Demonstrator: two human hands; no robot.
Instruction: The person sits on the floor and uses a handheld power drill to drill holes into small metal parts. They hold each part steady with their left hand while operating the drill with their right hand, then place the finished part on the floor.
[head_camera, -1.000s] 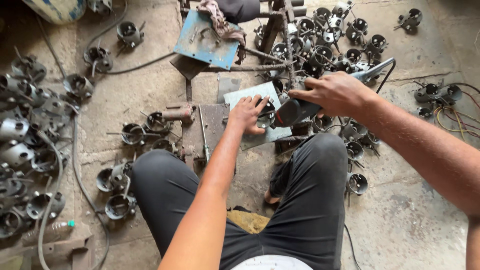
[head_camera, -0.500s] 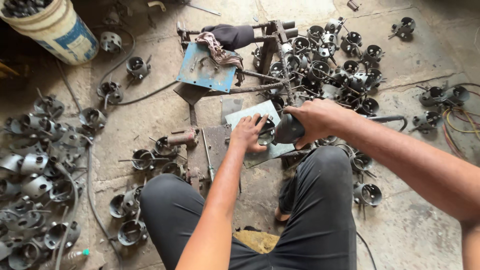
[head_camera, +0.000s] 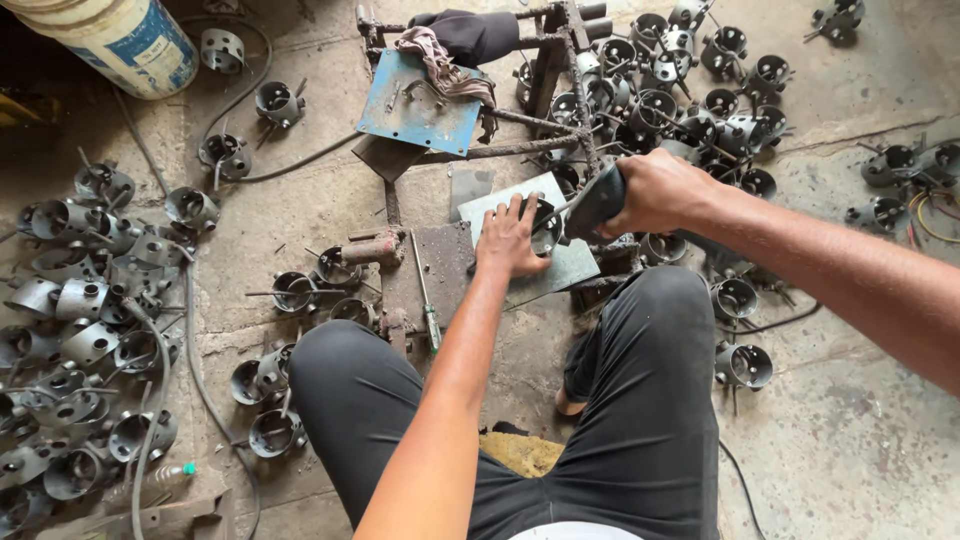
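Two hands busy: left hand (head_camera: 510, 240) presses flat, fingers spread, on a metal cup (head_camera: 545, 225) atop the grey plate (head_camera: 560, 265); right hand (head_camera: 655, 190) is wrapped tight round a dark tool handle (head_camera: 597, 200), probably a grinder.

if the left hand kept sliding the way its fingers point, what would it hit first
Probably the small round metal part right at the fingers of the left hand, on the grey plate. The dark tool in the right hand is close by; depth is unclear.

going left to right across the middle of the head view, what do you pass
Pile of grey metal cups → rusty cylinder piece → screwdriver → left hand pressing on the pale metal plate → right hand gripping a dark tool handle → cup with coloured wires.
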